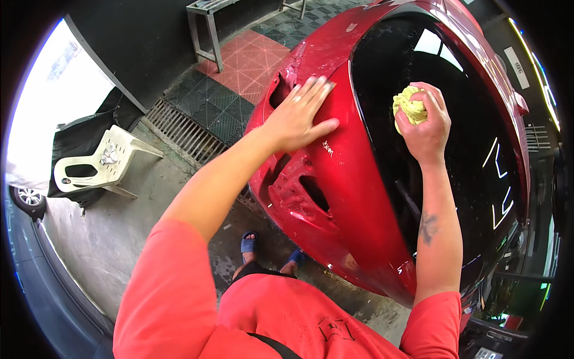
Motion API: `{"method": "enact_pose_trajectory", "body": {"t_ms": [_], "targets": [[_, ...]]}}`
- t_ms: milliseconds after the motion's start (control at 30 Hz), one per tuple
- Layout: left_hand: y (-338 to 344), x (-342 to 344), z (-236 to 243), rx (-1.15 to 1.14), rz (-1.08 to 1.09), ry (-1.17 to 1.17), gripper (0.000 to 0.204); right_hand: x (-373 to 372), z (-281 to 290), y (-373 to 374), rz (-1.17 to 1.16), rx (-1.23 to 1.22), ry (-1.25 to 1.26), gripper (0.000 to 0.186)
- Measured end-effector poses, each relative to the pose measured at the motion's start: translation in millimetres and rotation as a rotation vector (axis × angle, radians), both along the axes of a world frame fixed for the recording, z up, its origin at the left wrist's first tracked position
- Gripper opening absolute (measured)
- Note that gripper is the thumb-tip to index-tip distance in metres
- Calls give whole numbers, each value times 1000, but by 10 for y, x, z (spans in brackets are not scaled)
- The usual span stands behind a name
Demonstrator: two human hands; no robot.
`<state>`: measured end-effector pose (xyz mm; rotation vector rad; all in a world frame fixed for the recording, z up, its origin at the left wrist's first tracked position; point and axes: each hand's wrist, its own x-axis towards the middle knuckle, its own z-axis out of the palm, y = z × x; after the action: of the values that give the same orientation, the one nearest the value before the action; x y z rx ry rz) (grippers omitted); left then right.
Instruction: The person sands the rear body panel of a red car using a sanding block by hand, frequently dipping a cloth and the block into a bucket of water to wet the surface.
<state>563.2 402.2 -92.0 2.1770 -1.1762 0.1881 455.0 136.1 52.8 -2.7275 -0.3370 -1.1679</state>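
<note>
A red car (371, 179) with a dark glass window (382, 113) fills the middle and right. My left hand (301, 116) lies flat on the red body panel beside the glass, its fingers stretched out and holding nothing. Over the dark glass, my right hand (429, 128) grips a crumpled yellow cloth (410, 106) that is pressed to the surface. Part of the cloth is hidden under my fingers. Below my left hand, openings in the red bodywork (314, 192) show where lamps would sit.
A pale plastic chair (106, 160) with a crumpled item on it stands at the left. A metal bench (206, 33) is at the back, near a floor grate (185, 133) and red and dark floor tiles (242, 63). Another car (45, 269) is at the lower left.
</note>
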Motion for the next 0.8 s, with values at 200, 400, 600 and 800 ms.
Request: {"method": "enact_pose_trajectory", "body": {"t_ms": [200, 400, 600, 800], "targets": [[127, -122, -224, 4, -25, 67, 95, -21, -5, -34, 0, -21, -2, 41], [-333, 252, 141, -20, 24, 18, 100, 24, 37, 8, 12, -11, -6, 41], [-260, -211, -100, -75, 107, -15, 100, -4, -2, -18, 25, -20, -3, 41], [-90, -1637, 64, -13, 244, 97, 104, -32, 26, 50, 7, -17, 4, 48]]}}
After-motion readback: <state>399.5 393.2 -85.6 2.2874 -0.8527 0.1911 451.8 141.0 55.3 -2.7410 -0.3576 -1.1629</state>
